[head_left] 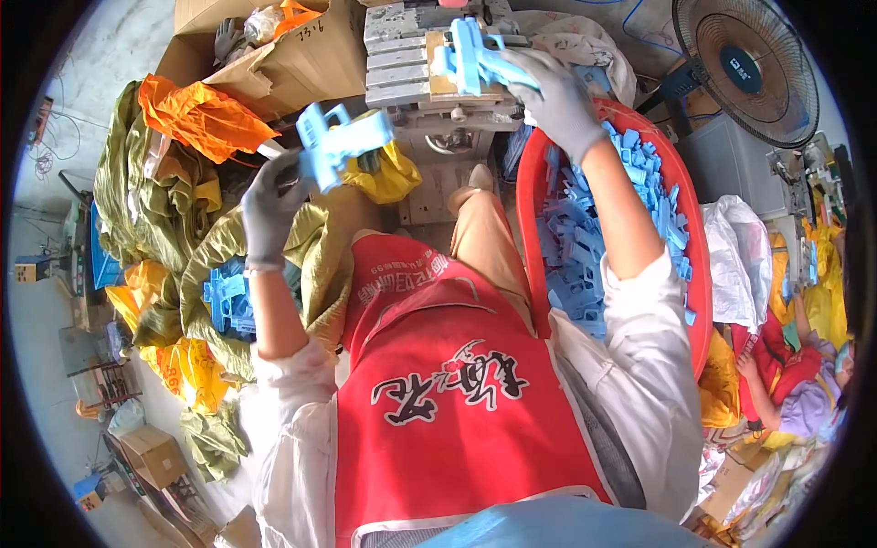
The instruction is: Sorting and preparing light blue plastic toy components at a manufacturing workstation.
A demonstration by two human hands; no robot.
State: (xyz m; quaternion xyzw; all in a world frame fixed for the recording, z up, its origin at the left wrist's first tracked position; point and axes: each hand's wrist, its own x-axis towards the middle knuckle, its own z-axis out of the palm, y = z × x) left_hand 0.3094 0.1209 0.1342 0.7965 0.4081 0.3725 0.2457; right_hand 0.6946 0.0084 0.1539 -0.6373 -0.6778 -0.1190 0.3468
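My left hand (271,205), in a grey glove, is raised at the left with its fingers closed on a light blue plastic toy gun (340,148). My right hand (565,100), gloved alike, grips the end of a second light blue toy gun (470,59). That one lies over the wooden block (442,89) on the bed of a metal machine (397,68) in front of me. Beside my right forearm, a red tub (699,265) is heaped with similar blue pieces (575,247). Under my left forearm, an olive sack (320,265) stands open around more blue pieces (228,297).
A cardboard box (311,73) and an orange bag (196,119) are at the far left. A yellow bag (391,175) hangs below the machine. The black fan (744,73) stands at the far right. Another person (786,374) sits at the right edge among sacks.
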